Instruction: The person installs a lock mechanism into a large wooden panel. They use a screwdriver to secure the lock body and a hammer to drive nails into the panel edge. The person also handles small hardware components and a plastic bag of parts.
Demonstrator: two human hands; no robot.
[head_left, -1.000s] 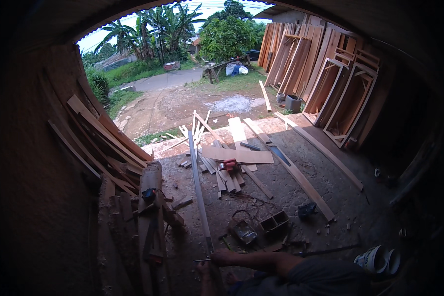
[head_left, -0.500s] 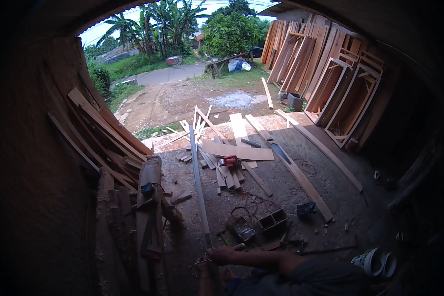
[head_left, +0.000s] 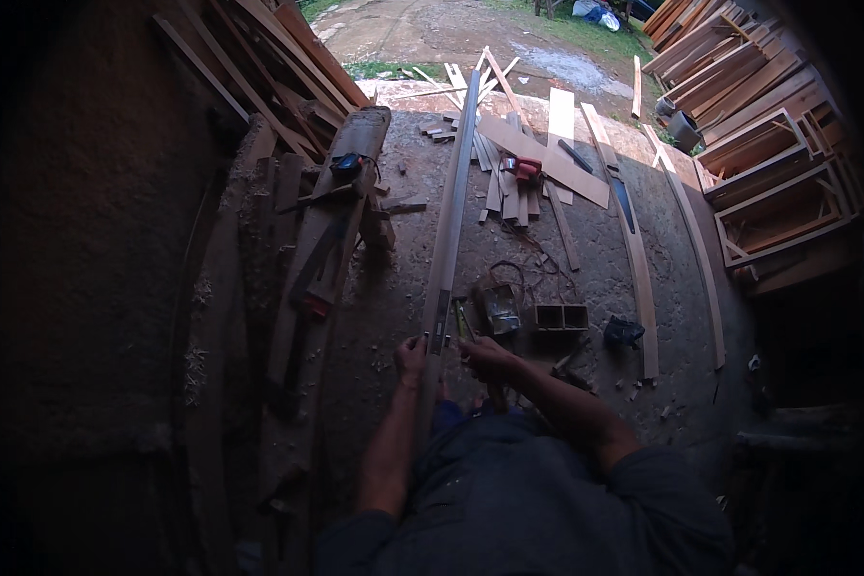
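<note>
A long narrow wooden beam stretches away from my body, passing between my hands. Dark metal shows on its near part, its kind too dim to tell. My left hand is at the beam's left side, fingers bent around something small and dark at its edge. Just right of the beam, my right hand is closed, fingertips toward the wood; what it holds is hidden in shadow. Beyond that hand lies a thin yellow-green tool.
A rough workbench with a blue-black tool stands at left. On the floor to the right are an open container, a divided wooden box, a handsaw, a red power tool and long planks.
The view has tipped downward, showing more of my arms. My right hand has moved from over the beam to its right side; my left hand now shows more plainly on the left side.
</note>
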